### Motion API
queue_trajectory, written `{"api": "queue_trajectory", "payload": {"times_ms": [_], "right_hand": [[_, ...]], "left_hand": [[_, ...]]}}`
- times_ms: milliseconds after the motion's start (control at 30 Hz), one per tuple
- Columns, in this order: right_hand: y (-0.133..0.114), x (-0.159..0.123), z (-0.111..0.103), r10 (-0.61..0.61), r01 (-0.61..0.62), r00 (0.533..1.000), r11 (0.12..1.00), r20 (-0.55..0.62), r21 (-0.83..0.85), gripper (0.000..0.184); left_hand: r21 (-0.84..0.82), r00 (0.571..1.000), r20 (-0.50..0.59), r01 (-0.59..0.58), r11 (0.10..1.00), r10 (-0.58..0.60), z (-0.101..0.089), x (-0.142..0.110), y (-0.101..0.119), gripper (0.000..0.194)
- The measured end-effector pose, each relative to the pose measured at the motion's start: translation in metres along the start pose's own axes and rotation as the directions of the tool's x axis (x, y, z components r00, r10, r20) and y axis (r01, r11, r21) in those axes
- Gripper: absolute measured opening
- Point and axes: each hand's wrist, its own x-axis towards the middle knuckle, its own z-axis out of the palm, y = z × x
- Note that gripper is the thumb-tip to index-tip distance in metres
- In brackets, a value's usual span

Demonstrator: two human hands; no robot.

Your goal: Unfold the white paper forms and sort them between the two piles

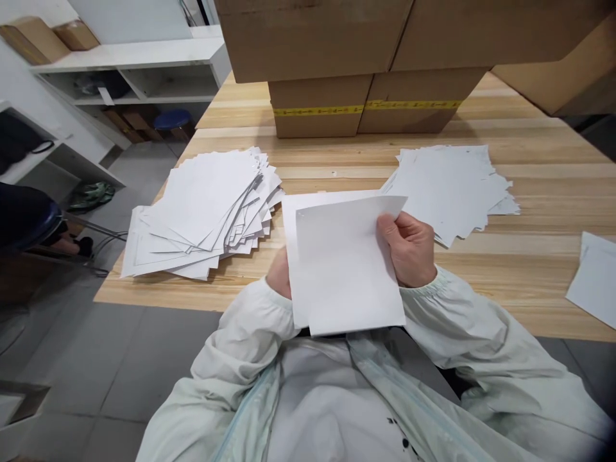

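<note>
White sheets of paper (349, 269) are held upright and slightly tilted in front of my body, over the table's front edge. My right hand (411, 249) is closed on their upper right edge, thumb on the near face, and the front sheet stands a little apart from the one behind. At the left edge my left hand (279, 273) holds the paper from behind; its fingers are hidden. Left of my hands lies a fanned, uneven pile of white papers (212, 199). A second loose pile of papers (447, 186) lies beyond my right hand.
Stacked cardboard boxes (317, 106) with yellow tape stand at the back of the wooden table (529, 256). More white sheets (597, 279) lie at the far right. On the left are a white shelf (144, 54) and a blue stool (173, 119).
</note>
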Motion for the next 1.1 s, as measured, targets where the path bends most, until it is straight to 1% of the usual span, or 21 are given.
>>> {"api": "queue_trajectory", "payload": {"times_ms": [67, 133, 167, 267, 300, 400, 500, 533, 600, 633, 667, 700, 733, 767, 800, 833, 867, 933, 1000, 1100], "right_hand": [[0.000, 0.000, -0.003, -0.148, 0.140, 0.987, 0.985, -0.068, -0.102, 0.032], [0.000, -0.001, -0.004, -0.245, 0.228, 0.965, 0.960, -0.092, -0.163, 0.030], [0.001, -0.002, -0.003, -0.273, 0.253, 0.957, 0.951, -0.102, -0.176, 0.030], [0.003, -0.005, 0.001, -0.298, 0.272, 0.945, 0.945, -0.135, -0.182, 0.031], [0.005, -0.006, 0.002, -0.296, 0.269, 0.945, 0.946, -0.142, -0.181, 0.032], [0.010, -0.006, 0.005, -0.292, 0.262, 0.945, 0.946, -0.147, -0.192, 0.032], [0.011, -0.004, 0.006, -0.293, 0.267, 0.946, 0.947, -0.138, -0.180, 0.028], [0.009, -0.003, 0.007, -0.311, 0.287, 0.940, 0.944, -0.141, -0.164, 0.026], [0.003, -0.001, 0.007, -0.374, 0.357, 0.914, 0.926, -0.158, -0.124, 0.023], [-0.001, 0.000, 0.006, -0.408, 0.396, 0.898, 0.913, -0.162, -0.103, 0.029], [-0.006, 0.000, 0.005, -0.434, 0.427, 0.887, 0.901, -0.159, -0.078, 0.041], [-0.010, 0.000, 0.004, -0.445, 0.442, 0.884, 0.895, -0.140, -0.052, 0.053], [-0.012, 0.000, 0.002, -0.437, 0.436, 0.893, 0.899, -0.105, -0.031, 0.061], [-0.014, 0.000, 0.000, -0.417, 0.417, 0.907, 0.909, -0.058, -0.019, 0.062], [-0.014, -0.001, -0.002, -0.388, 0.388, 0.922, 0.921, -0.004, -0.018, 0.057], [-0.012, -0.002, -0.003, -0.352, 0.354, 0.935, 0.935, 0.046, -0.029, 0.047], [-0.009, -0.003, -0.004, -0.317, 0.321, 0.945, 0.946, 0.080, -0.048, 0.037], [-0.002, -0.006, -0.005, -0.268, 0.276, 0.959, 0.957, 0.096, -0.088, 0.025], [0.003, -0.009, -0.004, -0.256, 0.263, 0.964, 0.958, 0.077, -0.117, 0.021], [0.004, -0.011, -0.002, -0.300, 0.304, 0.953, 0.944, 0.051, -0.131, 0.020]], "left_hand": [[-0.040, 0.999, 0.036, -0.004, 0.999, 0.005, -0.008, -0.006, 0.010, 0.055], [-0.058, 0.995, 0.067, -0.071, 0.996, 0.075, -0.011, -0.014, 0.013, 0.061], [-0.050, 0.990, 0.070, -0.121, 0.991, 0.124, -0.010, -0.018, 0.010, 0.062], [0.050, 0.961, 0.025, -0.277, 0.960, 0.276, -0.006, -0.024, -0.007, 0.058], [0.097, 0.950, 0.002, -0.311, 0.946, 0.312, -0.004, -0.024, -0.013, 0.054], [0.218, 0.935, -0.029, -0.340, 0.915, 0.354, -0.003, -0.020, -0.027, 0.045], [0.256, 0.920, -0.022, -0.373, 0.892, 0.391, -0.002, -0.016, -0.027, 0.038], [0.273, 0.904, -0.023, -0.404, 0.873, 0.426, -0.001, -0.015, -0.025, 0.036], [0.335, 0.849, -0.031, -0.489, 0.806, 0.528, 0.002, -0.017, -0.019, 0.030], [0.374, 0.808, -0.033, -0.535, 0.757, 0.588, 0.004, -0.019, -0.016, 0.027], [0.411, 0.761, -0.032, -0.581, 0.703, 0.648, 0.007, -0.020, -0.013, 0.025], [0.443, 0.711, -0.027, -0.622, 0.646, 0.703, 0.009, -0.022, -0.011, 0.023], [0.470, 0.665, -0.014, -0.655, 0.592, 0.747, 0.011, -0.023, -0.010, 0.021], [0.494, 0.628, 0.008, -0.679, 0.543, 0.778, 0.011, -0.023, -0.009, 0.020], [0.514, 0.603, 0.039, -0.696, 0.502, 0.797, 0.012, -0.023, -0.009, 0.018], [0.533, 0.591, 0.070, -0.703, 0.471, 0.803, 0.011, -0.022, -0.010, 0.017], [0.550, 0.592, 0.095, -0.701, 0.454, 0.800, 0.010, -0.020, -0.012, 0.017], [0.579, 0.612, 0.115, -0.681, 0.448, 0.783, 0.007, -0.016, -0.016, 0.017], [0.595, 0.618, 0.110, -0.669, 0.446, 0.779, 0.006, -0.014, -0.019, 0.019], [0.594, 0.589, 0.121, -0.688, 0.417, 0.799, 0.008, -0.014, -0.020, 0.018]]}}
